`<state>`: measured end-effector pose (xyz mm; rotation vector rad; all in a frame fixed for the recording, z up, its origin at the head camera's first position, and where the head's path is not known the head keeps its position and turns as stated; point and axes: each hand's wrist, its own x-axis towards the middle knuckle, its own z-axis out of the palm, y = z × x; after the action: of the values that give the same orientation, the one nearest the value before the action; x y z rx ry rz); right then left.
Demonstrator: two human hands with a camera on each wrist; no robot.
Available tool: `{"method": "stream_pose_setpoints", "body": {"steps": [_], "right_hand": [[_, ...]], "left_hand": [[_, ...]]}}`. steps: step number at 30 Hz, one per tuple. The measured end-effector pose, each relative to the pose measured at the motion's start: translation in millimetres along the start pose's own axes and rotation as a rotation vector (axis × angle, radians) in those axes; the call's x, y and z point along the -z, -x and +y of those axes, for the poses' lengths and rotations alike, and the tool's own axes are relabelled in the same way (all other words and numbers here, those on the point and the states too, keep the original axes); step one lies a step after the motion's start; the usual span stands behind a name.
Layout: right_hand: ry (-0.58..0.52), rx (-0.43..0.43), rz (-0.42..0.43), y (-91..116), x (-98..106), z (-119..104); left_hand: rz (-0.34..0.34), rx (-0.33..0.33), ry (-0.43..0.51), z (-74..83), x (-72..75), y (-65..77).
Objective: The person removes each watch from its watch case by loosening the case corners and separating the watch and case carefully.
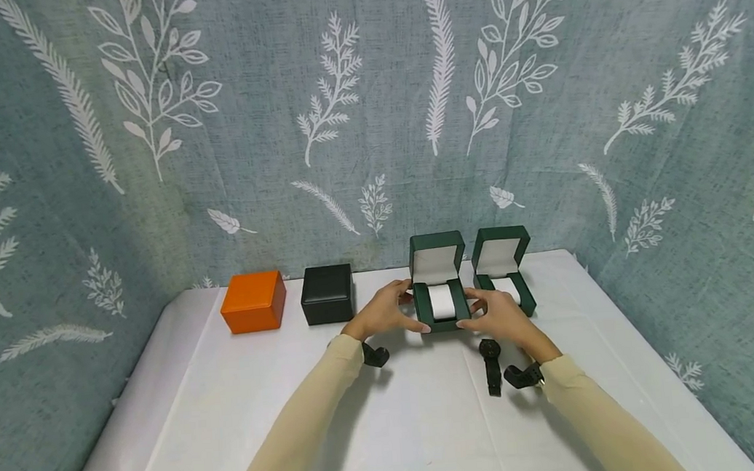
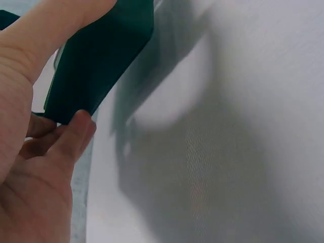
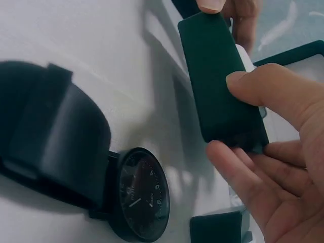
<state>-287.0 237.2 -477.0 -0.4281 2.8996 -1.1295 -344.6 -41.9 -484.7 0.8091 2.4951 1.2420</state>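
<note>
Both hands grip one open green watch box [image 1: 423, 305], its lid raised and a white cushion [image 1: 442, 302] inside. On its left side is my left hand [image 1: 387, 310], thumb at the front corner and fingers farther back. My right hand [image 1: 497, 313] holds the opposite side; in the right wrist view its thumb presses the green front [image 3: 217, 76] while the fingers curl beneath. Shadows under the box in the left wrist view suggest it is tilted or slightly off the table. A black wristwatch [image 1: 492, 366] lies on the table below my right hand, its dark dial [image 3: 145, 195] showing.
A second open green box [image 1: 524, 292] with a white cushion stands just right of the held one. To the left are a closed black box [image 1: 327, 295] and a closed orange box [image 1: 253, 302]. Patterned cloth [image 1: 264, 126] hangs behind the white table [image 1: 193, 423].
</note>
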Motion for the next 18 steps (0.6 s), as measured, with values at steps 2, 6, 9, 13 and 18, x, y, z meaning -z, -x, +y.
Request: {"method": "stream_pose_setpoints", "body": {"steps": [2, 6, 9, 13, 18], "right_hand": [[0.016, -0.003, -0.004, -3, 1, 1], [0.035, 0.008, -0.013, -10, 3, 1], [0.039, 0.007, -0.022, -14, 3, 0], [0.034, -0.013, -0.042, -18, 3, 0], [0.017, -0.039, -0.059, -22, 1, 3]], "left_hand": [[-0.007, 0.009, -0.003, -2.7, -1.5, -5.1], [-0.014, 0.025, 0.022, -7.9, -1.5, -12.8], [-0.016, 0.028, 0.05, -10.0, -1.1, -15.6], [-0.027, 0.039, 0.079, -10.2, -0.7, -17.5], [-0.036, 0.058, 0.118, -11.1, -0.6, -20.8]]}}
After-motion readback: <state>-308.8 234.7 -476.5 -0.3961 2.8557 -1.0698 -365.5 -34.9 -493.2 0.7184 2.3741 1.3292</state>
